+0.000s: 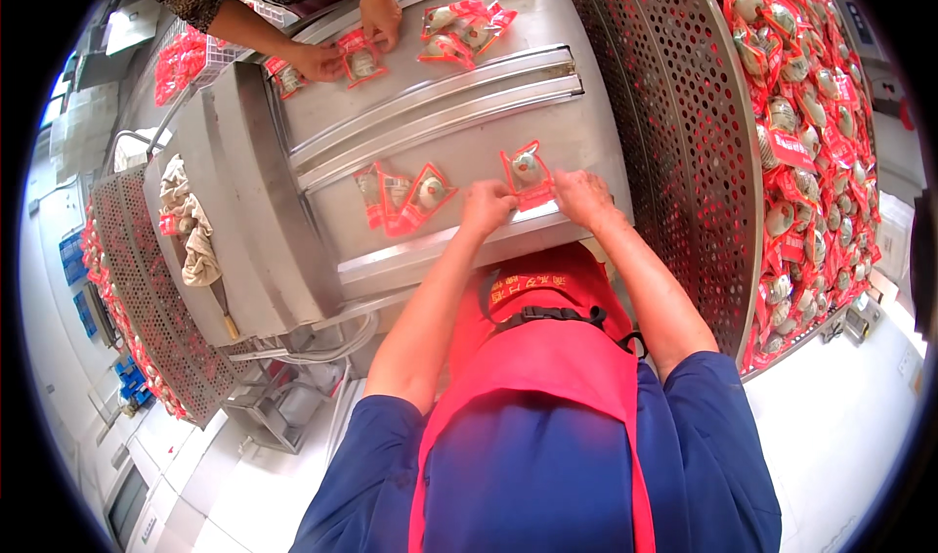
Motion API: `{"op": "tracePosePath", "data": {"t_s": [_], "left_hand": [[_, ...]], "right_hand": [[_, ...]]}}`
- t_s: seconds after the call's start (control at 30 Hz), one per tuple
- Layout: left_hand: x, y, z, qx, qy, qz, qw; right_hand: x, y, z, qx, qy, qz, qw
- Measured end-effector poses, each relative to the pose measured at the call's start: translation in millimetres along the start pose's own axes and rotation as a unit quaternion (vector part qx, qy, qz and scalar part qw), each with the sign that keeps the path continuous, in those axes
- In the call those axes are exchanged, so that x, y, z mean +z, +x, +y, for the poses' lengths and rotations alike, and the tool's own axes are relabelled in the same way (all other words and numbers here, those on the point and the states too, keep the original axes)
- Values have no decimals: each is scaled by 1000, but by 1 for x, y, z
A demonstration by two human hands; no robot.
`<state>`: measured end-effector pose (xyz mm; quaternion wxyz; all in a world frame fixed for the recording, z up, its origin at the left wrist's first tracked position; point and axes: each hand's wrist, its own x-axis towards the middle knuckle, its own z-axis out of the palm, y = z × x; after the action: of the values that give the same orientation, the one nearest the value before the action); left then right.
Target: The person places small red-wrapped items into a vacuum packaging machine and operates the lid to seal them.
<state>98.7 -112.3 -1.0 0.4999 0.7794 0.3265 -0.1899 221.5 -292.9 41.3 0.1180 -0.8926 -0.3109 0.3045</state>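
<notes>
At centre frame, the left hand [486,204] and right hand [580,196] each pinch, grip clamped, a lower corner of a red egg pouch [526,173] lying flat on the steel counter [469,123], right of two similar pouches [403,197].

Red pouch's [529,174] lower corner under both hands' fingers, contents blurred.

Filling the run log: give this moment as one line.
left hand + right hand: on red egg pouch | steel machine bed | two pouches beside
</notes>
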Motion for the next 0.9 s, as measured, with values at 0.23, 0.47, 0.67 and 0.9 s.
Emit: {"op": "tracePosePath", "data": {"t_s": [0.23,0.47,0.67,0.9], "left_hand": [[-7,-19,5,6,11,-55,998],[-9,-25,17,57,111,-42,991],[-22,-18,15,58,133,-110,983],[-26,-15,18,50,63,-105,991]], "right_hand": [[-13,-2,10,3,-6,-80,997],[-26,-1,10,9,-36,-110,993],[-25,-38,12,24,147,-197,969],[41,-54,0,300,499,-11,813]]}}
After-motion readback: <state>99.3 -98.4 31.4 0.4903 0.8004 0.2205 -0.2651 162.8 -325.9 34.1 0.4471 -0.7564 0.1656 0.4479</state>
